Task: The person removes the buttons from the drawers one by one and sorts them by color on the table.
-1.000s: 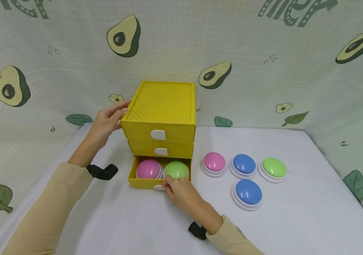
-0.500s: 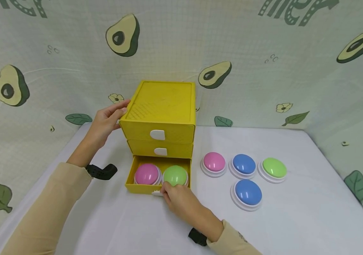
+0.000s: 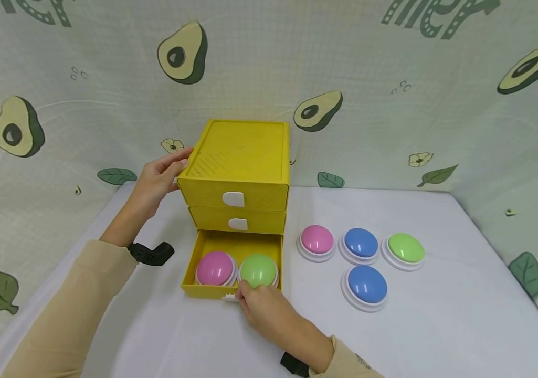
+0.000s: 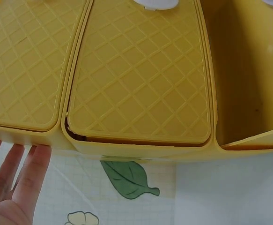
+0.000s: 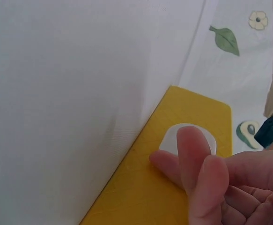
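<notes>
A yellow three-drawer box (image 3: 240,152) stands on the white table in the head view. My left hand (image 3: 151,186) rests on its left side with nearly straight fingers; the left wrist view shows those fingers (image 4: 31,176) against the side wall. The bottom drawer (image 3: 202,292) is pulled out, while the upper two are closed. My right hand (image 3: 271,313) pinches that drawer's white handle (image 5: 171,138) between thumb and fingers. Inside the drawer a pink push light (image 3: 214,268) sits left of a green push light (image 3: 257,269), partly hidden by the right hand.
Right of the box, a second pink push light (image 3: 317,239), a blue one (image 3: 361,242) and a second green one (image 3: 406,247) stand in a row. Another blue light (image 3: 367,283) lies in front of them. An avocado-printed cloth (image 3: 382,136) hangs behind the table.
The bottom drawer has slid farther out toward me with the right hand on its handle. Both lights inside moved with it. The left hand has stayed on the box.
</notes>
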Tool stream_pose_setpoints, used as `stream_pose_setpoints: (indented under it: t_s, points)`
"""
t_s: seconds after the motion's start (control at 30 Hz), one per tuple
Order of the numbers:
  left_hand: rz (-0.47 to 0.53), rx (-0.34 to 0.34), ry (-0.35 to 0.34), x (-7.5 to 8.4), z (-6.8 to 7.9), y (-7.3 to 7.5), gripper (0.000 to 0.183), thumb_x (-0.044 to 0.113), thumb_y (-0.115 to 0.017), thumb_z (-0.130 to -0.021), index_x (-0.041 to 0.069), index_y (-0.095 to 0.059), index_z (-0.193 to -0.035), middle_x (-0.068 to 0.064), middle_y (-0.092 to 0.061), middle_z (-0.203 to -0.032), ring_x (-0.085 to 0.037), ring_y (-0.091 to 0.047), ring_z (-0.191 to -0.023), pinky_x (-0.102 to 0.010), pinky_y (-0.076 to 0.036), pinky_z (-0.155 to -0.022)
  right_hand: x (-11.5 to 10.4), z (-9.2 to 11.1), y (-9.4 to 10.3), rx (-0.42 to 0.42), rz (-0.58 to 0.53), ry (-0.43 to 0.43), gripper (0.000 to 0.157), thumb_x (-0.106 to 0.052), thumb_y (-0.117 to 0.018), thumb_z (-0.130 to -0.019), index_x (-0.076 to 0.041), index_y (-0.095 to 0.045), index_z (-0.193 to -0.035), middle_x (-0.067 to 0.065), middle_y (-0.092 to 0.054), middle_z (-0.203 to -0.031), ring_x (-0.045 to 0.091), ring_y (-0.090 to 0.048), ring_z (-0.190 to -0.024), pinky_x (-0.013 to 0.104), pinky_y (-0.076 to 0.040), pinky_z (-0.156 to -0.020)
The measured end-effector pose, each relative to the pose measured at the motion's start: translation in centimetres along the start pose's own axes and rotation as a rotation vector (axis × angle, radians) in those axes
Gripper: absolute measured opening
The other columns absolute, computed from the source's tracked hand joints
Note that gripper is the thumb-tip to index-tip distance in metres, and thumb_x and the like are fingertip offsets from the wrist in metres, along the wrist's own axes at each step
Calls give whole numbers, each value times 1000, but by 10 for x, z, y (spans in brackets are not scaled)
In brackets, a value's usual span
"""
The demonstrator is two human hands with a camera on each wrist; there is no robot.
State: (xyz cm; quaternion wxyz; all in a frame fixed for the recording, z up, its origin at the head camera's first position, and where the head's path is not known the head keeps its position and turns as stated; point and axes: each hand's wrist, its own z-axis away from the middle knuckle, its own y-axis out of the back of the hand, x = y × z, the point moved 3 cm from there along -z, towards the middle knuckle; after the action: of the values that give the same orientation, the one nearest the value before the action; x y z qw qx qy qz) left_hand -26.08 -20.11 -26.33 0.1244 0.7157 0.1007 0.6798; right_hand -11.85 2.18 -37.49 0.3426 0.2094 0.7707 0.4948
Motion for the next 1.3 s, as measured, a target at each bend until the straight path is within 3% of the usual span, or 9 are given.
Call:
stream_pose_setpoints:
  t_s: [0.3, 0.77, 1.13, 1.3]
  points:
    - [3, 5, 3, 0, 0, 0, 51, 43, -46, -95, 26, -39, -143, 1, -35, -150, -10, -48, -120, -43, -41, -104, -5, 3, 1, 17, 34, 22, 4, -10, -58, -90, -9, -58, -86, -3, -60, -59, 4, -54, -48, 10, -36, -40]
    - [-4, 7, 0, 0, 0, 0, 51, 44, -46, -95, 26, -39, -142, 2, -33, -150, -14, -47, -122, -43, -41, -103, -6, 3, 3, 24, 47, 31, 4, -10, -60, -89, -10, -59, -84, -2, -63, -61, 4, -56, -49, 10, -37, -41]
    - [-1, 11, 7, -1, -1, 0, 51, 44, -46, -95, 27, -40, -142, 3, -33, -150, -16, -46, -124, -44, -40, -104, -4, 0, 12, -65, -81, -37, 8, -12, -64, -86, -11, -72, -87, -4, -70, -76, -3, -53, -57, 7, -43, -53]
    - [0, 13, 3, -1, -1, 0, 50, 44, -46, -95, 27, -40, -142, 2, -33, -150, -14, -47, -123, -43, -41, -104, -4, 0, 15, -66, -102, -34, 9, -12, -65, -86, -10, -73, -89, -4, -71, -77, -3, -56, -61, 7, -45, -57]
